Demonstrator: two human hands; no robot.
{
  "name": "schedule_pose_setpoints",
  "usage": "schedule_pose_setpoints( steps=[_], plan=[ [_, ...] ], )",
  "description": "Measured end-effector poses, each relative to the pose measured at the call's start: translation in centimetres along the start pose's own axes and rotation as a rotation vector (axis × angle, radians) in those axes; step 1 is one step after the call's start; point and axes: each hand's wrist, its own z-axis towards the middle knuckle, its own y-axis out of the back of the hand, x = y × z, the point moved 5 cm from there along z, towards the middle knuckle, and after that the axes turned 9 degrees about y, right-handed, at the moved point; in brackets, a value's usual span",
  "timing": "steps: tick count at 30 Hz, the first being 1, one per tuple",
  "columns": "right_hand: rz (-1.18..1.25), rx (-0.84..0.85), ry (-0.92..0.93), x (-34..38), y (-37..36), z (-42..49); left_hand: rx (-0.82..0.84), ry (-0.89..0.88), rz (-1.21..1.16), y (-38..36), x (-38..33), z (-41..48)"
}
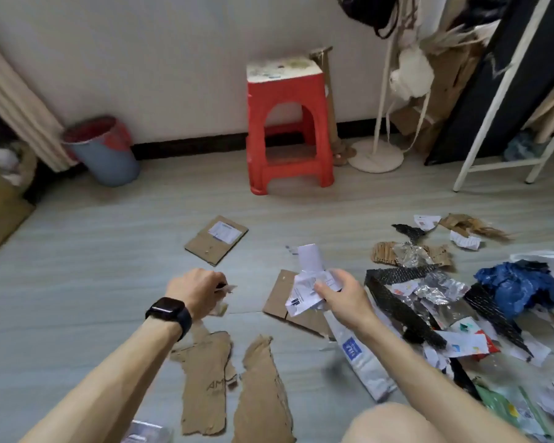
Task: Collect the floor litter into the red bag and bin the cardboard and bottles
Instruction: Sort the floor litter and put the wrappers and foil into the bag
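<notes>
My right hand (339, 292) grips a bunch of crumpled white paper slips (307, 279) above a flat cardboard piece (279, 298). My left hand (199, 290), with a black watch on its wrist, pinches a small paper scrap (229, 287) just above the floor. Two torn cardboard strips (205, 378) lie in front of me, and a cardboard piece with a white label (216, 239) lies farther out. A heap of litter (445, 295) with black mesh, foil, paper and a blue bag spreads to the right. A grey bin lined with a red bag (101, 148) stands by the wall at the left.
A red plastic stool (287, 126) stands against the wall in the middle. A white fan stand (376, 155), leaning cardboard and a white rack frame (499, 164) fill the right corner. A radiator (16, 103) and a box sit at the left. A white mailer pouch (362, 359) lies under my right forearm.
</notes>
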Motion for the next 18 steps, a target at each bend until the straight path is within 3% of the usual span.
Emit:
schedule_pose_setpoints(
  steps=[4,10,18],
  plan=[
    [-0.212,0.272,0.266,11.5,-6.7,0.6,-0.081,0.160,-0.061,4.7,10.8,-4.8],
    [-0.414,0.568,0.563,23.2,-18.4,-3.9,-0.170,0.532,-0.443,4.0,26.6,-15.5],
    [-0.371,0.830,0.707,27.4,-34.1,-14.8,-0.136,0.920,-0.659,-5.7,37.3,-30.0]
  ],
)
